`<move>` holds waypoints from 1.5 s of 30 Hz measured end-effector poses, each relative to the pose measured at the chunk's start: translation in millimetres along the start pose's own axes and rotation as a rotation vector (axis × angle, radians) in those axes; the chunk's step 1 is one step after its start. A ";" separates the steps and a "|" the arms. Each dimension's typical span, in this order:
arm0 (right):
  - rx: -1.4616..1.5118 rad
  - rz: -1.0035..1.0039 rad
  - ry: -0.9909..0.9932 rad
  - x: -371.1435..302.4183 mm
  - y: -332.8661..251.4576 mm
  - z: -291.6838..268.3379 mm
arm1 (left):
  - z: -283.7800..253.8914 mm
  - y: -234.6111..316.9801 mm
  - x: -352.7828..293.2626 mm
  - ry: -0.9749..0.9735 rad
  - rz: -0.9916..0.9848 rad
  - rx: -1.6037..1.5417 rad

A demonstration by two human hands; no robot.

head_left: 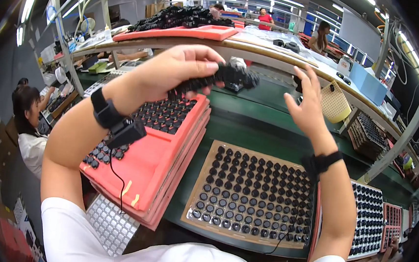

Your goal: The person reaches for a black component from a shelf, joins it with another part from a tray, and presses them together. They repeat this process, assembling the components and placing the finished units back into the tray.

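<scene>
My left hand [184, 70] is raised in front of the shelf, its fingers closed round a bunch of small black parts [233, 77]; their exact kind is blurred. My right hand [308, 104] is held up at the right, fingers spread, with nothing seen in it. Below my left forearm, a stack of pink foam trays [140, 167] carries rows of black round parts [166, 113] in its top tray. Between my arms lies a brown-edged tray [200, 179] filled with rows of small black cylindrical parts [249, 188].
A shelf [269, 53] crosses ahead, bearing a pink tray [178, 33] heaped with black parts [184, 18]. At the right hangs a cream perforated basket [335, 102]. A green conveyor [269, 116] runs beneath. White trays [368, 212] stand right; co-workers sit left and far off.
</scene>
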State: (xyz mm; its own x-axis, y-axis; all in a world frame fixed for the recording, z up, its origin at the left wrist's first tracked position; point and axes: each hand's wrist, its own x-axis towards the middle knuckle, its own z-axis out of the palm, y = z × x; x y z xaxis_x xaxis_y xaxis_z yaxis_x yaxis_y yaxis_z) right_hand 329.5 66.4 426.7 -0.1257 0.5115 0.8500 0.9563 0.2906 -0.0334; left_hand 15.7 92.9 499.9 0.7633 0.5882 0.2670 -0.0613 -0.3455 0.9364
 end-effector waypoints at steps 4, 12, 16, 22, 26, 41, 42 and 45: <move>0.989 0.109 -0.280 -51.7 -87.2 -36.0 | 39.8 -11.3 -47.0 -0.108 -0.069 0.031; 1.097 0.072 -0.116 -172.8 -158.4 -54.7 | 107.8 -68.3 -123.4 -0.122 -0.183 -0.069; 1.104 0.177 -0.141 -222.5 -176.5 -50.8 | 136.5 -98.3 -155.9 -0.080 -0.195 -0.112; 1.236 0.558 -0.175 -292.5 -197.1 -38.8 | 178.2 -171.7 -198.7 0.020 -0.065 -0.122; 1.225 0.556 -0.259 -328.3 -183.0 -22.2 | 193.0 -213.6 -203.6 0.035 -0.155 -0.193; 1.095 0.623 -0.310 -407.1 -156.8 31.8 | 226.6 -335.4 -194.8 0.056 -0.358 -0.635; 1.077 0.587 -0.293 -409.1 -155.9 34.2 | 225.1 -339.3 -194.4 0.043 -0.440 -0.746; 1.066 0.566 -0.314 -415.9 -154.8 40.6 | 225.6 -360.9 -199.5 0.022 -0.411 -0.705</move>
State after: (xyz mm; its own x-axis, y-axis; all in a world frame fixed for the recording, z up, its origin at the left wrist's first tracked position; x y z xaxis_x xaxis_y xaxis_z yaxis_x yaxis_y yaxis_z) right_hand 223.0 -158.5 57.1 0.0354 0.9067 0.4203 0.2244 0.4026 -0.8874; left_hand 30.6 -64.7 57.4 0.8005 0.5846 -0.1319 -0.1747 0.4381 0.8818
